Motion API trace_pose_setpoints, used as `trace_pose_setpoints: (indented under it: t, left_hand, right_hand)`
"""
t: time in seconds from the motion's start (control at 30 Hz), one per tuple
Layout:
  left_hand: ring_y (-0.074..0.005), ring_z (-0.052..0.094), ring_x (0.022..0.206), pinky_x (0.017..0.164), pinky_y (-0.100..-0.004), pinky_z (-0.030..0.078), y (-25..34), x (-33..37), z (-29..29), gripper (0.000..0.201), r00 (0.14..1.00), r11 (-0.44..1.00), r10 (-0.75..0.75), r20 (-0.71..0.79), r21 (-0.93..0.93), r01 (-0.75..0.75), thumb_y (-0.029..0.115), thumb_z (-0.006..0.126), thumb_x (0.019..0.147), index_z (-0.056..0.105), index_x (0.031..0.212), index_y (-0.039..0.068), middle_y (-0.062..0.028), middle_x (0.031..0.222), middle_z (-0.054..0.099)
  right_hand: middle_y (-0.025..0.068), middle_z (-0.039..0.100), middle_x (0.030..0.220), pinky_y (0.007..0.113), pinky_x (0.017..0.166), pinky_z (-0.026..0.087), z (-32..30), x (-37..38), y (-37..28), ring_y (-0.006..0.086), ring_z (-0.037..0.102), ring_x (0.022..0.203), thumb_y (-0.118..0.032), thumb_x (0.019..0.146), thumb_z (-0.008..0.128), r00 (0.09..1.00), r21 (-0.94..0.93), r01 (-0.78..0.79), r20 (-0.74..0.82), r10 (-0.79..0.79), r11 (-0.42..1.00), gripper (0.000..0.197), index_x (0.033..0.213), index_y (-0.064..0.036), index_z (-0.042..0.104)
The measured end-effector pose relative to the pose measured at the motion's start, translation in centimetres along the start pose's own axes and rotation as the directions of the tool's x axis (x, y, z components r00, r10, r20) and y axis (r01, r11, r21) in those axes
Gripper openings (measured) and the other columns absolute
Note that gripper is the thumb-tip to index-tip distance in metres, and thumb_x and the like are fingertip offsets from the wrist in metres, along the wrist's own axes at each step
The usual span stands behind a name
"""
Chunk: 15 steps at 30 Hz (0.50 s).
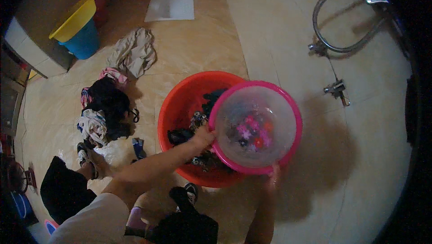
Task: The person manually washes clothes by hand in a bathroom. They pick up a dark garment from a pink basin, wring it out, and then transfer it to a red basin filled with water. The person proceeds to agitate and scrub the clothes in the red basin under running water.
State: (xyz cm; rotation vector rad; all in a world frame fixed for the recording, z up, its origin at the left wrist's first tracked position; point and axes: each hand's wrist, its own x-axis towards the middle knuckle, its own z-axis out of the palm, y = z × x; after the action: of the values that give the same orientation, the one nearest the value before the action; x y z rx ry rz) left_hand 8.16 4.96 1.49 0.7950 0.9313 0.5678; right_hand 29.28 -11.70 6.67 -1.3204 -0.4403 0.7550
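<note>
Between my two hands is a translucent plastic basin (292,109) with a bright pink rim and a flower pattern on its bottom. My left hand (204,138) grips the rim at its left side, fingers closed. At the near edge, my right hand (273,174) holds the same rim, its fingers partly hidden. The basin overlaps the right part of a larger red-orange basin (168,109) on the floor. Dark and patterned clothes (198,120) lie inside that one. I cannot make out clearly whether the translucent basin holds water.
On the floor to the left lies a heap of dark clothes (110,104), with a beige garment (134,52) beyond it. A yellow basin (78,16) sits on a blue bucket (83,41). Wall taps (336,88) and a shower hose (317,7) are at right.
</note>
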Motion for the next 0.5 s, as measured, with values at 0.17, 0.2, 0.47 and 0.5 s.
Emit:
trace_pose_setpoints:
  t: [0.17, 0.2, 0.47, 0.5]
  left_hand:
    - [-0.0158, 0.061, 0.080, 0.069, -0.0305, 0.052, 2.5, -0.8, 2.0, 0.024, 0.965, 0.968, 0.217, -0.149, -0.095, -0.232, 0.003, 0.058, 0.080, 0.060, 0.104, -0.001, -0.0066, 0.092, 0.065]
    - [-0.0162, 0.061, 0.081, 0.073, -0.0314, 0.051, 4.0, -0.8, 1.7, 0.024, 0.954, 0.964, 0.261, -0.146, -0.012, -0.266, 0.000, 0.058, 0.080, 0.060, 0.104, -0.001, -0.0063, 0.095, 0.065]
    - [-0.0253, 0.064, 0.076, 0.067, -0.0333, 0.051, 12.6, 0.2, 0.0, 0.032, 0.550, 0.204, 0.804, 0.226, 0.764, -0.612, 0.000, 0.063, 0.074, 0.058, 0.105, 0.001, -0.0081, 0.088, 0.066]
    - [-0.0280, 0.064, 0.075, 0.065, -0.0336, 0.052, 13.1, -0.1, 0.5, 0.034, 0.462, 0.015, 0.810, 0.361, 0.775, -0.632, 0.000, 0.063, 0.072, 0.058, 0.106, 0.002, -0.0092, 0.088, 0.065]
  right_hand:
    - [0.0093, 0.052, 0.123, 0.034, 0.088, 0.045, -3.9, -0.3, 2.9, 0.0222, 0.054, 0.106, -0.018, 0.083, 0.063, 0.980, -0.176, -0.200, -0.014, 0.201, 0.964, 0.058, 0.134, -0.0051, 0.039]
    - [0.0096, 0.052, 0.123, 0.034, 0.089, 0.045, -5.3, -0.3, 5.2, 0.0224, 0.054, 0.106, -0.019, 0.084, 0.062, 0.946, -0.226, -0.323, -0.098, 0.308, 0.919, 0.056, 0.133, -0.0044, 0.040]
    - [0.0106, 0.044, 0.131, 0.043, 0.084, 0.049, 5.1, 1.0, 7.4, 0.0294, 0.057, 0.104, -0.022, 0.094, 0.051, 0.864, 0.025, -0.454, 0.256, 0.433, 0.891, 0.049, 0.136, -0.0048, 0.033]
    - [0.0108, 0.045, 0.131, 0.042, 0.082, 0.049, 4.7, 1.2, 8.0, 0.0287, 0.058, 0.102, -0.022, 0.093, 0.052, 0.877, 0.000, -0.425, 0.250, 0.411, 0.905, 0.049, 0.135, -0.0054, 0.034]
